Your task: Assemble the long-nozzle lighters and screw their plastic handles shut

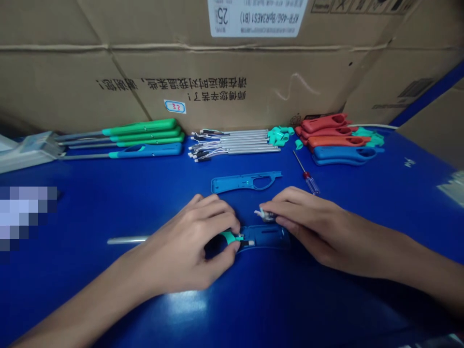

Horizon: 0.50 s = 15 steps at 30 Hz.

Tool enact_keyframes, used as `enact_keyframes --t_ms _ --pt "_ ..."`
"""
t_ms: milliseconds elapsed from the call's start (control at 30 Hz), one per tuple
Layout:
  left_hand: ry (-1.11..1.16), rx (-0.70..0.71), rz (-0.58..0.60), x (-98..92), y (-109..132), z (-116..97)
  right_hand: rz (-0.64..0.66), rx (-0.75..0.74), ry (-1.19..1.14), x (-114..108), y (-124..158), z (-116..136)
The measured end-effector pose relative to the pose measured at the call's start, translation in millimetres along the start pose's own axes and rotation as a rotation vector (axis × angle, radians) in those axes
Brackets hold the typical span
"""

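Observation:
A dark blue shell half (268,237) lies in front of me. My left hand (206,241) is closed over its left part, thumb and fingers gripping a teal trigger piece (229,237) beside a small black part with a white tip (247,243). A metal tube (126,239) sticks out to the left from under that hand. Just above the shell's right part, my right hand (308,222) pinches a small clear part with a whitish end (267,214). A second blue shell half (246,182) lies beyond both hands.
Assembled green and blue lighters (145,128) lie at the back left. Metal tubes with wires (246,141) and teal pieces (281,135) are at the back middle. Red, orange and blue shells (337,140) lie at the back right, near a screwdriver (307,175). Cardboard (145,63) stands behind.

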<state>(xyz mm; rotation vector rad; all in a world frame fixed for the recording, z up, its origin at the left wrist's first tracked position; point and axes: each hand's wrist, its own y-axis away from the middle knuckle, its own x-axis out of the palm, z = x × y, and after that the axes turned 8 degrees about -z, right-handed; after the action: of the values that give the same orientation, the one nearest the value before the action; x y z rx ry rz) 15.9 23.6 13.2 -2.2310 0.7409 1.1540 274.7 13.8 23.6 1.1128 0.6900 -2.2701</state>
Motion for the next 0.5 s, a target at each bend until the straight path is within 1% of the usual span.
enact_keyframes --t_ms 67,133,300,500 --pt "-0.009 -0.023 0.012 1.0 -1.0 -1.9 0.049 -0.006 -0.003 0.3 0.2 4.7" --pt "-0.016 -0.049 0.023 0.9 -2.0 -4.0 0.068 -0.023 -0.004 2.2 0.2 7.0" --pt "-0.004 -0.110 0.071 -1.0 -5.3 -8.4 0.043 -0.110 0.024 7.3 2.7 5.0" --pt "0.014 -0.147 0.092 -1.8 -6.8 -8.3 0.025 -0.145 0.019 8.0 3.9 2.2"
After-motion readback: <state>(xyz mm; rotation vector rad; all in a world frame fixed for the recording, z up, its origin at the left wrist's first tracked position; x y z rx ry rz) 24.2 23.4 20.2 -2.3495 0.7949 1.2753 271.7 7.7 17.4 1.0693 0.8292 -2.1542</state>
